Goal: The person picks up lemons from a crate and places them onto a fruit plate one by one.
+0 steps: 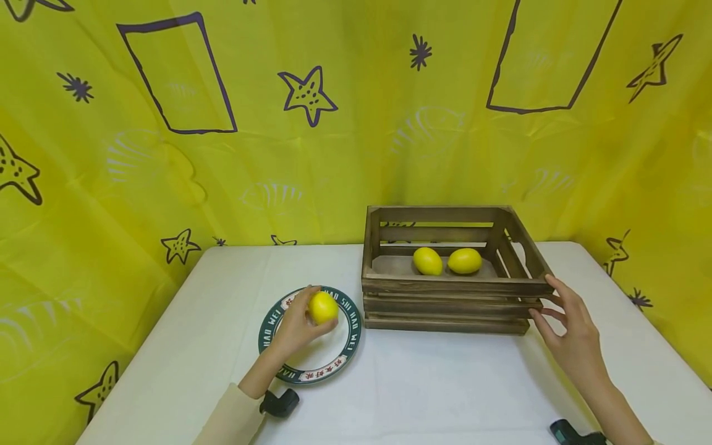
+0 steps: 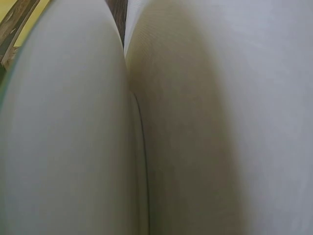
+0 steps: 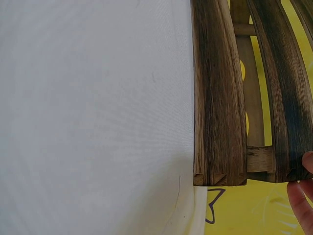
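Note:
In the head view, my left hand [image 1: 296,327] holds a yellow lemon [image 1: 323,308] between thumb and fingers, over a round plate [image 1: 353,334] with a dark green lettered rim. Whether the lemon touches the plate cannot be told. To the right stands a brown slatted wooden crate [image 1: 445,305]. Inside it lie two more lemons, one [image 1: 428,261] beside the other [image 1: 465,261]. My right hand [image 1: 575,334] grips the crate's front right corner; the right wrist view shows its thumb [image 3: 307,161] against a slat end. The plate's pale underside [image 2: 68,117] fills much of the left wrist view.
A white-covered table [image 1: 434,383] bears the plate and crate. Behind and at both sides hangs a yellow curtain [image 1: 356,161] with starfish drawings, close behind the crate. Dark devices sit at the left wrist [image 1: 280,403] and right wrist [image 1: 575,434].

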Demonstrator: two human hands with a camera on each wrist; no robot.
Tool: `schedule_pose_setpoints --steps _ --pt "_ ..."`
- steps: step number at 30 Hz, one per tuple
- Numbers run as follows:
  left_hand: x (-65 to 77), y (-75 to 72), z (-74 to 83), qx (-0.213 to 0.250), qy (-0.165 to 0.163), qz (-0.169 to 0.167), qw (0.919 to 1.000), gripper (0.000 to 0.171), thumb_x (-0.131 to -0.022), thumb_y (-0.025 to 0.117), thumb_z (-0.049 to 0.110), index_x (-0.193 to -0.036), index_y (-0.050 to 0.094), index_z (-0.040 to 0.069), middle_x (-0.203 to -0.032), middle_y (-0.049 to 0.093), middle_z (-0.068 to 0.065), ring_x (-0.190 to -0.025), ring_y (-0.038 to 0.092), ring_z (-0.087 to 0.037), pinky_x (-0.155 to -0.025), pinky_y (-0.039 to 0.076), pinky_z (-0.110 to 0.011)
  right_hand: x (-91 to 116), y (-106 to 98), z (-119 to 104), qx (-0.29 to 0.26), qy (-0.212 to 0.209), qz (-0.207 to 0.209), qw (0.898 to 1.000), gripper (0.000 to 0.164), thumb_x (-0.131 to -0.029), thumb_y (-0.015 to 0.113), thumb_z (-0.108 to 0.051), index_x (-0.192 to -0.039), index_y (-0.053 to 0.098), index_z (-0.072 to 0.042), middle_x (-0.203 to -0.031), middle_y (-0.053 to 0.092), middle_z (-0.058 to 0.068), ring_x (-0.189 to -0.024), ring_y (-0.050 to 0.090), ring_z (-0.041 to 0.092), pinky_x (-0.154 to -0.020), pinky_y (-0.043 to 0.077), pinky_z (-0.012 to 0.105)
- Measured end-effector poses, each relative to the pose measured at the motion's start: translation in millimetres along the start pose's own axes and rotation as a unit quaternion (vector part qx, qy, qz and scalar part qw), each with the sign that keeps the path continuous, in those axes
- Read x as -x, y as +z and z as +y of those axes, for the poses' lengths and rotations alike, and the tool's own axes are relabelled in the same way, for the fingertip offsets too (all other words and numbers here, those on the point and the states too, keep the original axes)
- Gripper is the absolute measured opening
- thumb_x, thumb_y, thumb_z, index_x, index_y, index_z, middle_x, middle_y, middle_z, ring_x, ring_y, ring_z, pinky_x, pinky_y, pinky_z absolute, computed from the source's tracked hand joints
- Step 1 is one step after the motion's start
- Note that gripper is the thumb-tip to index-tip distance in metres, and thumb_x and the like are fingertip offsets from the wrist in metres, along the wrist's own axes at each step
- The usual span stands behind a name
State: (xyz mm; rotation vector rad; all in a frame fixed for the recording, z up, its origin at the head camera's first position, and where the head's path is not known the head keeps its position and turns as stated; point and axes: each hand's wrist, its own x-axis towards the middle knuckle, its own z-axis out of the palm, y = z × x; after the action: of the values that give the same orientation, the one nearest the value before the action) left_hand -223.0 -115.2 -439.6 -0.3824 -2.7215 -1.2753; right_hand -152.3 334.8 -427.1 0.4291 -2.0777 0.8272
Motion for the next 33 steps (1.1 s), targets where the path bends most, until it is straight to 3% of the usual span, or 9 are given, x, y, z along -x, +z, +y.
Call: schedule_pose_setpoints --steps 6,12,16,22,29,33 --pt "2.0 -2.0 0.3 -0.003 0.004 0.003 1.0000 0.076 -0.076 0.083 0.023 -0.140 0.047 0.004 -0.152 0.033 -0.025 -0.138 0.033 -0.045 -0.105 0.039 -0.058 3.1 -0.6 2.1 0.000 0.017 -0.007 1.000 0.077 -0.095 0.047 -0.055 -0.141 0.042 0.006 -0.143 0.040 -0.005 -0.115 0.042 -0.018 -0.085 0.039 -0.001" --pt "2.6 -3.7 1.2 0.007 0.017 0.009 0.9998 0.078 -0.075 0.084 0.022 -0.141 0.046 0.005 -0.149 0.039 -0.023 -0.133 0.041 -0.043 -0.104 0.042 -0.055 3.1 -0.3 2.6 -0.003 0.006 -0.002 1.000 0.076 -0.095 0.048 -0.053 -0.140 0.042 0.007 -0.143 0.042 0.001 -0.116 0.043 -0.017 -0.085 0.039 -0.001" --pt "2.3 -5.2 1.6 0.024 0.052 0.019 0.9982 0.081 -0.075 0.084 0.018 -0.143 0.042 0.002 -0.145 0.044 -0.022 -0.126 0.048 -0.042 -0.101 0.045 -0.052 1.6 0.1 3.2 -0.001 -0.008 0.005 1.000 0.074 -0.095 0.048 -0.052 -0.140 0.042 0.007 -0.141 0.045 0.009 -0.116 0.043 -0.016 -0.085 0.039 -0.001" --pt "2.3 -8.1 6.9 0.030 0.098 0.040 0.9939 0.081 -0.078 0.081 0.015 -0.145 0.037 0.001 -0.145 0.044 -0.022 -0.127 0.048 -0.043 -0.102 0.044 -0.053 -0.8 0.9 5.3 0.001 -0.025 0.013 1.000 0.074 -0.095 0.048 -0.051 -0.139 0.043 0.008 -0.136 0.048 0.021 -0.117 0.044 -0.015 -0.084 0.039 -0.001" --pt "2.6 -10.4 16.0 0.030 0.098 0.057 0.9931 0.072 -0.083 0.075 0.016 -0.144 0.039 0.004 -0.144 0.046 -0.021 -0.126 0.047 -0.042 -0.103 0.041 -0.060 -0.8 1.5 4.7 -0.004 -0.024 0.013 1.000 0.074 -0.094 0.048 -0.051 -0.139 0.043 0.008 -0.136 0.048 0.020 -0.117 0.044 -0.014 -0.084 0.040 -0.001" --pt "1.6 -12.8 23.7 0.024 0.115 0.073 0.9903 0.069 -0.084 0.074 0.015 -0.143 0.040 0.004 -0.143 0.047 -0.020 -0.129 0.046 -0.038 -0.106 0.039 -0.058 -0.8 1.2 3.8 0.000 -0.025 0.013 1.000 0.073 -0.095 0.048 -0.050 -0.139 0.043 0.008 -0.136 0.049 0.022 -0.116 0.043 -0.015 -0.084 0.039 -0.002"
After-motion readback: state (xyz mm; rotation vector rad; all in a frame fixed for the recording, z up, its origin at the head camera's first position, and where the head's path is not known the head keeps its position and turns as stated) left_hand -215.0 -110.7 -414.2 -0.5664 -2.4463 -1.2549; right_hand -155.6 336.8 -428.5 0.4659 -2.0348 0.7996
